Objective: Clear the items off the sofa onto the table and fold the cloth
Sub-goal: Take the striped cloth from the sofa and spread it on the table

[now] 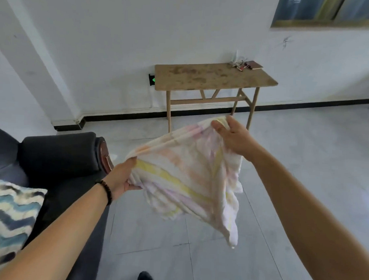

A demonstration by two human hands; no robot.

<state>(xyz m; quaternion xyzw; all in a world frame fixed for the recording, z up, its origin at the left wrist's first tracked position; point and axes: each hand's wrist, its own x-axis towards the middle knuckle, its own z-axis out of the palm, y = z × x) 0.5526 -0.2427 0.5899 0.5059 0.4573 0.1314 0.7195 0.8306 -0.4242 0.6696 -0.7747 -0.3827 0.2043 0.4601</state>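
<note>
Right now the person holds the cloth [186, 177] up in the air with both hands, above the floor [304, 165] and beside the sofa [59, 152]. It is soft and pale, with yellow, pink and orange stripes. It does not touch the sofa or the table [211, 77].

The left hand [120, 178] is closed tight on the near edge of the cloth, with the fingers wrapped around a bunch of it. The right hand [232, 135] pinches the far top edge between thumb and fingers. Between the two hands the top edge is pulled almost straight. The rest hangs down loose and wrinkly, and one corner dangles low on the right.

So the step in hand looks like the folding one, and it seems to be just at the start. The cloth is open but not flat, and no neat fold shows yet.

The wooden table stands by the wall, well apart from the hands. Some small things [245, 65] lie on its far right corner. I cannot tell what they are. A zigzag pillow [9, 213] sits on the sofa seat.

Next, I think the hands need to find two true corners and shake the cloth smooth. Then one hand can bring its edge over to meet the other. Both grips must stay tight, or the soft cloth may slip and drop to the floor.
</note>
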